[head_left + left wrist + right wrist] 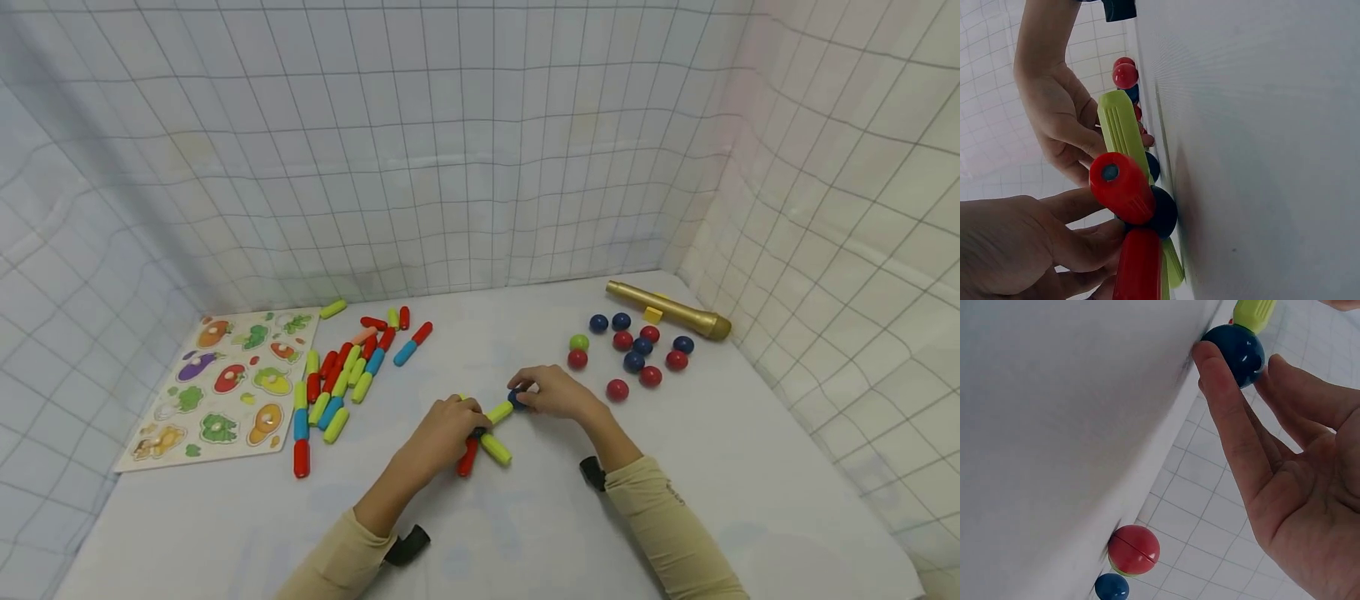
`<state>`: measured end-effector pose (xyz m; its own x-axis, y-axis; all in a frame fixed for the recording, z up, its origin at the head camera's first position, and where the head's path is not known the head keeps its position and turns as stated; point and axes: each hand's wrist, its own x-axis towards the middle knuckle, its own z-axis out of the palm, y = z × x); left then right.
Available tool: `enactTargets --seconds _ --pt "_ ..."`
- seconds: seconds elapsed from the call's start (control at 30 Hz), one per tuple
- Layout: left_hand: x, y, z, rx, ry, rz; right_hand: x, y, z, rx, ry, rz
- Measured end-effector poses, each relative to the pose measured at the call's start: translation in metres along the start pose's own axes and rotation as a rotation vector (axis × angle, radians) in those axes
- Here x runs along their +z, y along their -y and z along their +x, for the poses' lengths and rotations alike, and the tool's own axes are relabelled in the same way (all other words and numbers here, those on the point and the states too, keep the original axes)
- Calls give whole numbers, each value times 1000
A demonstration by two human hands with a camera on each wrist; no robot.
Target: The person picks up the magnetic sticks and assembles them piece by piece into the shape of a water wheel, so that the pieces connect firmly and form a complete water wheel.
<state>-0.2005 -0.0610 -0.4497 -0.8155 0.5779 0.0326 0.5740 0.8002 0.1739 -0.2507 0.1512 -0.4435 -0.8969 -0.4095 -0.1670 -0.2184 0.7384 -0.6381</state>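
Observation:
My left hand [450,429] grips a dark blue ball [1164,212] in the middle of a small rod-and-ball construction. Red rods [468,458] and yellow-green rods [497,450] stick out from that ball in several directions. One yellow-green rod [500,412] runs toward the right, and at its far end sits a second blue ball [1242,355]. My right hand [558,393] holds this second ball between thumb and fingers, close over the table. In the left wrist view, a red rod [1124,186] points at the camera, and the left fingers partly hide the middle ball.
Loose red, blue and yellow-green rods [302,425] lie on the left, beside a vegetable puzzle board [168,417]. Red, blue and green balls [617,390] are scattered on the right. Behind them lie a gold stick [667,308] and a yellow block [653,315]. Grid-patterned cloth [450,167] encloses the table.

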Motion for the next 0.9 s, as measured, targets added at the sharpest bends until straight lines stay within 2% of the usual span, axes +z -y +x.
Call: enactTargets --seconds 0.1,0.2,0.27,0.33,0.43,0.57,0.73,0.9 --pt "-1 -1 -1 -16 8 12 0 -1 -1 -20 12 0" --pt "-1 -2 -1 -51 27 15 -10 -2 -7 -7 -26 -86" --pt "-2 -3 0 -73 37 13 -22 -5 -15 45 -75 -181" --pt "-2 -4 0 -92 46 7 -40 -10 -25 138 -123 -286" --pt "-4 -5 1 -103 38 5 -64 -25 -38 276 -123 -350" --pt "-3 -2 1 -122 29 1 -80 -41 -46 356 -63 -297" --pt "-2 3 1 -135 12 -25 -78 -48 -45 365 9 -179" --pt "-4 4 1 -129 5 -35 -71 -48 -38 342 28 -150"
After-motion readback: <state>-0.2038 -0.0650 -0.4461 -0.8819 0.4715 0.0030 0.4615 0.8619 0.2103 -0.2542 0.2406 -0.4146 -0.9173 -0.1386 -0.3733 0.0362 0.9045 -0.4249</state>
